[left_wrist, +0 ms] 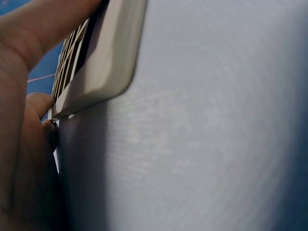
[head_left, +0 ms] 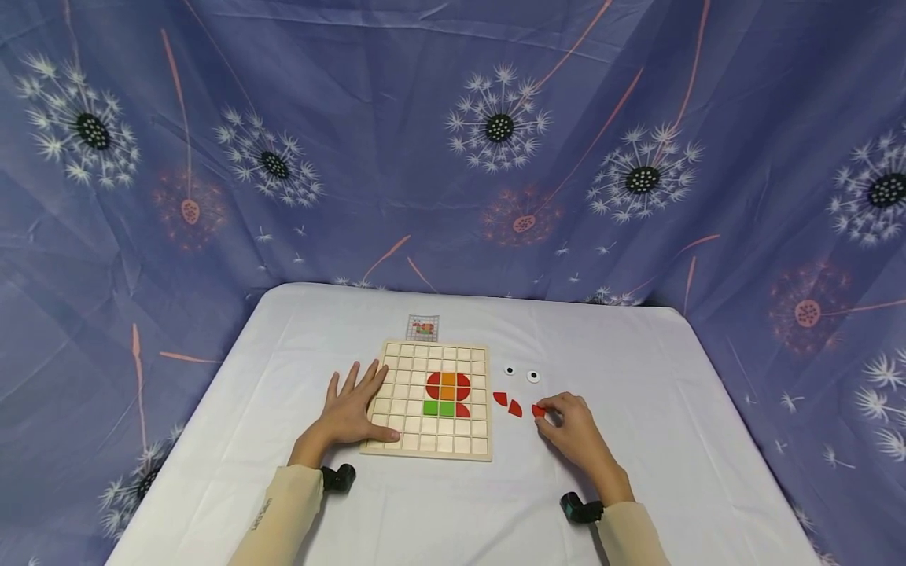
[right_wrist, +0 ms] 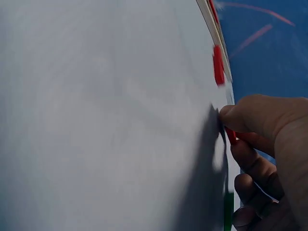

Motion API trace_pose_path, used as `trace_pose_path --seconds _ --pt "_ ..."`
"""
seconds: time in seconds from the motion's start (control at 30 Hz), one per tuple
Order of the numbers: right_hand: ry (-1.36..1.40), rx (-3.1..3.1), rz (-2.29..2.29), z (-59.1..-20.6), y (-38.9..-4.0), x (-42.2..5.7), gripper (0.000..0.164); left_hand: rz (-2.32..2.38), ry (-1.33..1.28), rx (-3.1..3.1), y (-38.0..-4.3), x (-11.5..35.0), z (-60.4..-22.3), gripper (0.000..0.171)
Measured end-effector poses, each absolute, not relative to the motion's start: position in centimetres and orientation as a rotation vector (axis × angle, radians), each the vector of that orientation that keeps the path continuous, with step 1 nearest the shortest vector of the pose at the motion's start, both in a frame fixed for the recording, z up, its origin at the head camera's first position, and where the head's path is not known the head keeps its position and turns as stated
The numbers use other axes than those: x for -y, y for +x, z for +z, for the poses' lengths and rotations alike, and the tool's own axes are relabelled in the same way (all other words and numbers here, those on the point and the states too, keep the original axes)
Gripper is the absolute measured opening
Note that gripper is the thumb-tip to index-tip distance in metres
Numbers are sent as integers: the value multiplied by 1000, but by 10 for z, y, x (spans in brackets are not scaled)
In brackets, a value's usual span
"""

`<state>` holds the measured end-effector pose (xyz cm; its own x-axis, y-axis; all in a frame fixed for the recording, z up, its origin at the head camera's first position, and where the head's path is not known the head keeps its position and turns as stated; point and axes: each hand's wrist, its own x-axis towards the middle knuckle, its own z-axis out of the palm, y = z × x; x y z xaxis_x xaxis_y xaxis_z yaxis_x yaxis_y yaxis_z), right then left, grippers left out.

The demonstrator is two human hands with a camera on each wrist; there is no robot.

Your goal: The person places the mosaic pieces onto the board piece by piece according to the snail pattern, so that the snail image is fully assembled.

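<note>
My left hand rests with spread fingers on the left edge of a wooden grid board; in the left wrist view its thumb lies over the board's corner. Between thumb and fingertips, my right hand pinches a small red piece, right of the board. Two red quarter-circle pieces lie between that hand and the board. Orange squares, red rounded pieces and green squares sit in the grid's cells.
Two white discs with black dots lie on the white tablecloth beyond my right hand. A small picture card is behind the board. In the right wrist view, a green piece shows near my fingers. A patterned blue curtain surrounds the table.
</note>
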<state>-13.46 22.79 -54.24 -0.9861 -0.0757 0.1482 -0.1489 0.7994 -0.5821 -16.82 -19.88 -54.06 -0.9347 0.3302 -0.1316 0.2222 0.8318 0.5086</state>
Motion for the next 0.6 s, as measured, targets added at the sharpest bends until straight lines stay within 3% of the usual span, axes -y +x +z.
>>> trace_pose_path --seconds 0.6 --pt "421 2878 998 -532 -160 -154 19 733 429 -2792 -168 198 -537 134"
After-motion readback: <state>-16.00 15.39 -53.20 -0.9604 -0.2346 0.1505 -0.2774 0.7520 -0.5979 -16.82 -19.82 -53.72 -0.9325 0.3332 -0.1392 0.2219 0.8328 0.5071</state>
